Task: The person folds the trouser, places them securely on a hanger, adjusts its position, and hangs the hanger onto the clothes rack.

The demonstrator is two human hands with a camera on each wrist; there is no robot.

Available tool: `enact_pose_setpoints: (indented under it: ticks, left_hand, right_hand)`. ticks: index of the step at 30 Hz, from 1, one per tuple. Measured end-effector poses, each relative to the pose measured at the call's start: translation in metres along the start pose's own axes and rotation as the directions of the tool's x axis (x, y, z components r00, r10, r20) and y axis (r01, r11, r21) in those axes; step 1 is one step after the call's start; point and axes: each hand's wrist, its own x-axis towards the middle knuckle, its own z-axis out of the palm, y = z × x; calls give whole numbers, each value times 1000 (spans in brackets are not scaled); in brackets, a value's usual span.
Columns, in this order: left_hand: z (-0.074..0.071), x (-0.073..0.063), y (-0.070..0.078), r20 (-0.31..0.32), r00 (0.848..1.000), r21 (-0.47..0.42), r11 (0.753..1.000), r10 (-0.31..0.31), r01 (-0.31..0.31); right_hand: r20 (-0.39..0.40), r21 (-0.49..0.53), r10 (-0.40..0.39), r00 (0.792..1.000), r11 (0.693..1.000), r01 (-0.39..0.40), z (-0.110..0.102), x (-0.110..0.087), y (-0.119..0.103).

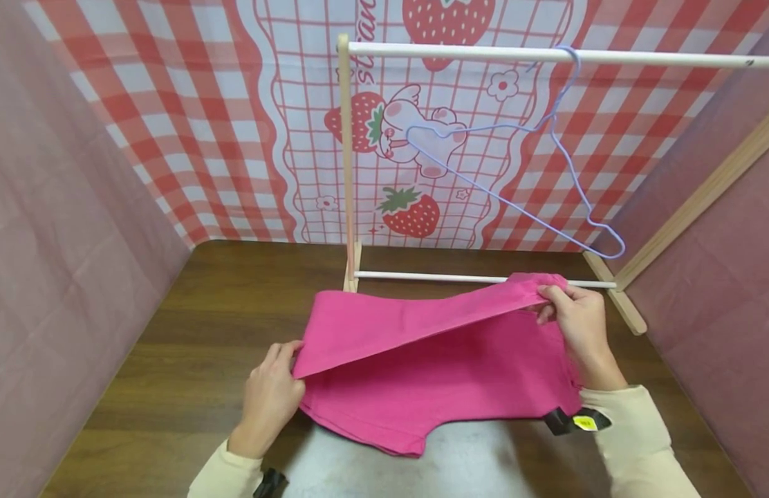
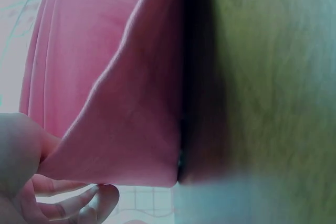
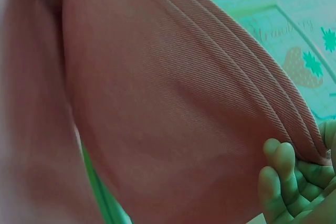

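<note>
Folded pink trousers (image 1: pixel 484 366) of twill cloth lie across the table, their upper layer raised slantwise and open towards me. At the left end my left hand (image 1: pixel 272 387) pinches the edge of that layer between thumb and fingers. The left wrist view has the cloth (image 2: pixel 115 119) draping from the thumb, with the other fingers beneath it. My right hand (image 1: pixel 577 318) grips the raised far right corner. In the right wrist view the stitched edge (image 3: pixel 262 98) runs into the thumb and forefinger of the right hand (image 3: pixel 299 182), its other fingers curled.
Behind the trousers stands a rack with a white top rail (image 1: pixel 459 52), a wooden post (image 1: pixel 346 159) and a low white bar (image 1: pixel 431 277). A lilac wire hanger (image 1: pixel 509 200) hangs from the rail. Pink cloth walls (image 1: pixel 67 207) flank the wooden table (image 1: pixel 191 332); a strawberry-print curtain (image 1: pixel 204 117) backs it.
</note>
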Motion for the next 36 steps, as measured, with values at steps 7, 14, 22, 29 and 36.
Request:
enact_pose_setpoints:
  ticks: [7,14,22,29,36]
  left_hand:
    - [3,-4,5,23,999,16,999,31,-32]
    - [0,-3,12,46,994,54,993,100,-103]
    - [1,-4,17,150,985,107,989,81,-97]
    - [-3,-4,20,171,983,106,990,72,-91]
    - [-4,-4,17,204,973,26,993,106,-113]
  right_hand:
    - [-24,20,57,998,998,-57,-23,3,10]
    - [-101,-45,114,988,992,-119,-45,3,15]
    - [-93,-154,141,986,976,-154,-65,-5,23]
    - [-67,-275,177,982,943,-188,-77,-15,30]
    - [-81,-408,218,972,883,-232,-86,-29,35]
